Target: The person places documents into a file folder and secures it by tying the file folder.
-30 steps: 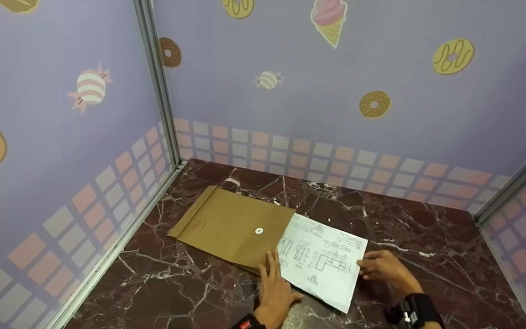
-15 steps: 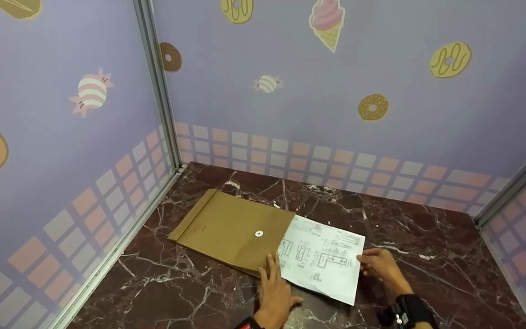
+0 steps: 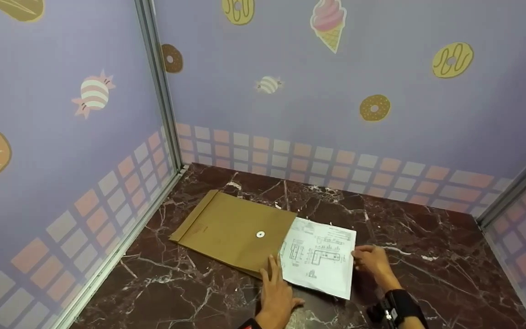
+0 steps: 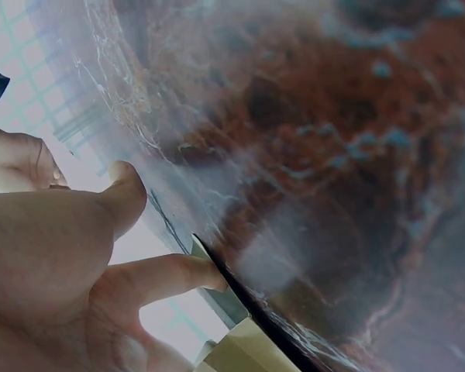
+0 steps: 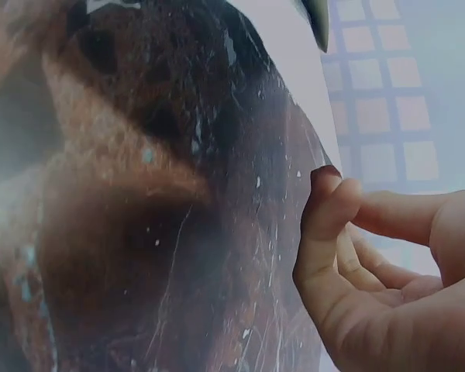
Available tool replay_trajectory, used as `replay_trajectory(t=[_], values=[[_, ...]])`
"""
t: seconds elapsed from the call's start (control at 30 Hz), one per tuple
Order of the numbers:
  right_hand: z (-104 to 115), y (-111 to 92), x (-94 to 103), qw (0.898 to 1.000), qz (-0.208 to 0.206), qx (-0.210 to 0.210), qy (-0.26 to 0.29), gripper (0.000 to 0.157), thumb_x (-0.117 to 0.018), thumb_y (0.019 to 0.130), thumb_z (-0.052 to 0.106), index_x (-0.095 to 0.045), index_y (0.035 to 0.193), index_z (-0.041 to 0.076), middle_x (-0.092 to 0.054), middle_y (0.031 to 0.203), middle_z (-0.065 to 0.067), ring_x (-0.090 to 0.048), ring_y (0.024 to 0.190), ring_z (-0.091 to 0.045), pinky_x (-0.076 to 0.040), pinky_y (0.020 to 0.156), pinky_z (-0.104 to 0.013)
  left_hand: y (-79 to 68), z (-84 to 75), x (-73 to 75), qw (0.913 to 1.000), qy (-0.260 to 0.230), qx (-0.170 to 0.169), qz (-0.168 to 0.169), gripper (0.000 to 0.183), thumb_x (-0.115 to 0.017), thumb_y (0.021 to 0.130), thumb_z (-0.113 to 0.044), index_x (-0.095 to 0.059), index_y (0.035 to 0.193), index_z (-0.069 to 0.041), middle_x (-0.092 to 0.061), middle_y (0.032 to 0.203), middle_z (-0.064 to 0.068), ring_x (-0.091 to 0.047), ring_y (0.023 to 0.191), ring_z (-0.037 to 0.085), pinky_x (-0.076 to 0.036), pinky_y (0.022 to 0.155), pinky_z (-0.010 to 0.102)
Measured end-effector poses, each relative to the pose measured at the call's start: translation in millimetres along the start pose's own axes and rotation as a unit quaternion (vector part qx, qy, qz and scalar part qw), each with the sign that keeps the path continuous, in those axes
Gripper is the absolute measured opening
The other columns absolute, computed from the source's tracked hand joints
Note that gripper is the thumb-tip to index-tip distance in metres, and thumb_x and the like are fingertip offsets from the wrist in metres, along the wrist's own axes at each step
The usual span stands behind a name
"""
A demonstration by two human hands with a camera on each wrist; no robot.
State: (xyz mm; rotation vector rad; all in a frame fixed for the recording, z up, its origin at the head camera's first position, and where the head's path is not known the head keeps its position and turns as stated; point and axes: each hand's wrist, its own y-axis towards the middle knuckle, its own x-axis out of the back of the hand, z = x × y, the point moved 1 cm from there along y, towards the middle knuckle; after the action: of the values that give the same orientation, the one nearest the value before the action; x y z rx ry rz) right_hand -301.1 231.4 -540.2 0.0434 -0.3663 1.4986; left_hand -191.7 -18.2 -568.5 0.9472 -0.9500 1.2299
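A brown kraft paper envelope (image 3: 231,224) with a white round button lies flat on the marble surface. Out of its right-hand end stick white paper sheets (image 3: 320,262) printed with line drawings; their other end is hidden inside. My left hand (image 3: 276,292) rests at the near corner of the envelope's mouth, fingers extended and thumb held apart. In the left wrist view one finger touches the envelope's edge (image 4: 244,349). My right hand (image 3: 375,265) pinches the right edge of the sheets between thumb and fingers, as the right wrist view confirms at the paper (image 5: 294,62).
Dark red marble (image 3: 176,283) with white veins surrounds the envelope. Behind it rises a purple wall (image 3: 254,109) with sweets printed on it, and a similar panel (image 3: 62,183) stands at left. Metal posts (image 3: 160,87) mark the corners.
My right hand has moved left with the sheets, so less paper shows outside the envelope. The sheets have turned slightly in line with it. The left hand stays at the mouth.
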Motion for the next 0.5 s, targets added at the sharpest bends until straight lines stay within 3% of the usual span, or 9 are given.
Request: replay_trajectory(t=[0.3, 0.5], values=[[8, 4, -12.5, 1.000, 0.013, 0.019, 0.001, 0.032, -0.061, 0.089, -0.003, -0.058, 0.116, -0.020, -0.067, 0.076, -0.009, -0.061, 0.060, -0.013, -0.054, 0.056, -0.028, 0.2, 1.5, 1.6, 0.9999, 0.012, -0.004, -0.002, 0.081, -0.037, 0.073, -0.087, -0.078, 0.076, -0.017, -0.037, 0.159, 0.009, -0.031, 0.146, 0.033, -0.038, 0.108, 0.050], [10, 3, -20.2, 0.999, 0.011, 0.029, 0.017, 0.033, -0.062, 0.088, -0.005, -0.056, 0.115, -0.022, -0.068, 0.079, -0.012, -0.062, 0.063, -0.015, -0.057, 0.060, -0.032, -0.4, 0.7, 1.2, 1.0000, -0.006, -0.005, -0.006, 0.079, -0.041, 0.071, -0.087, -0.078, 0.073, -0.017, -0.039, 0.157, 0.008, -0.032, 0.146, 0.032, -0.038, 0.106, 0.051]])
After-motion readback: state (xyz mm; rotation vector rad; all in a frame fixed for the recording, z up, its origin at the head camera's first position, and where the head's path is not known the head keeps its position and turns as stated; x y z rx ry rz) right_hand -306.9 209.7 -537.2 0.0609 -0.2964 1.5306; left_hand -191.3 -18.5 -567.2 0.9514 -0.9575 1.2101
